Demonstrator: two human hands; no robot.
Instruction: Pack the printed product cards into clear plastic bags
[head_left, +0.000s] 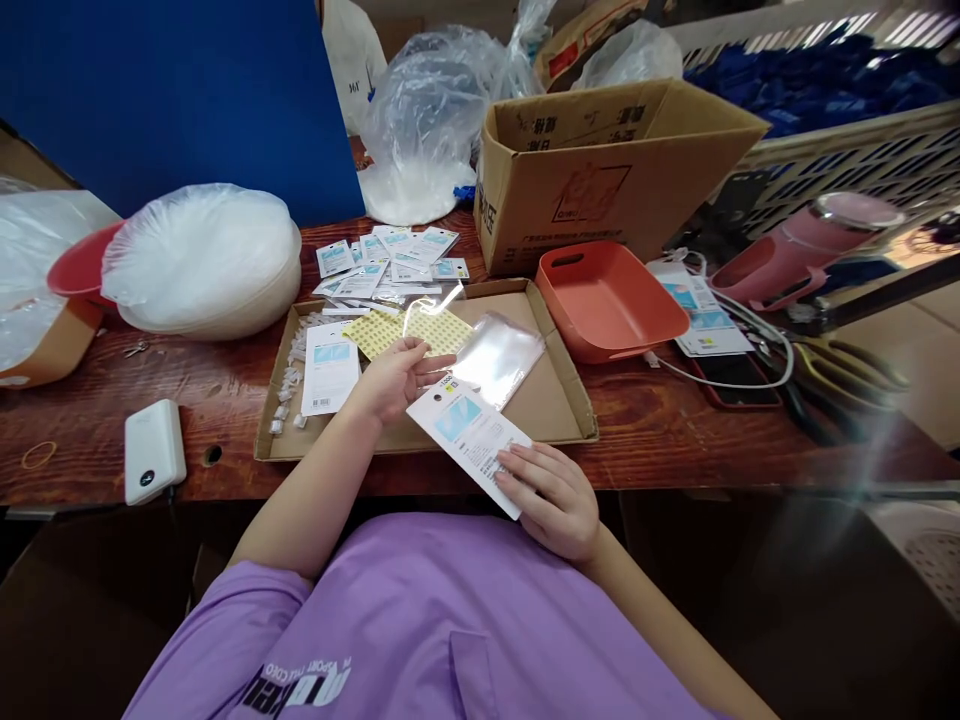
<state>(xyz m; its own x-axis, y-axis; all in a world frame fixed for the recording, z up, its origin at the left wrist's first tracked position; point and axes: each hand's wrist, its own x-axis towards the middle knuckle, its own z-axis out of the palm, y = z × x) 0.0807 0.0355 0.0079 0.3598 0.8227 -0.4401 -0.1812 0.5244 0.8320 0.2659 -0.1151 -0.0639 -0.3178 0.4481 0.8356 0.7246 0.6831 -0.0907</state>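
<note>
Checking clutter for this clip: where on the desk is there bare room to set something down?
Bare wood shows between the power bank and the flat cardboard tray, and in front of the orange bin. It is crowded behind the tray and around the scissors.

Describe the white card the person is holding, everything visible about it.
The white card is a flat rectangular packaging card, paper-like, with a light blue panel near its top, a small yellow mark above it and fine print with a barcode lower down. It lies tilted, over the near edge of the shallow cardboard tray. The right hand holds its lower end; the left hand is at its upper end.
</note>
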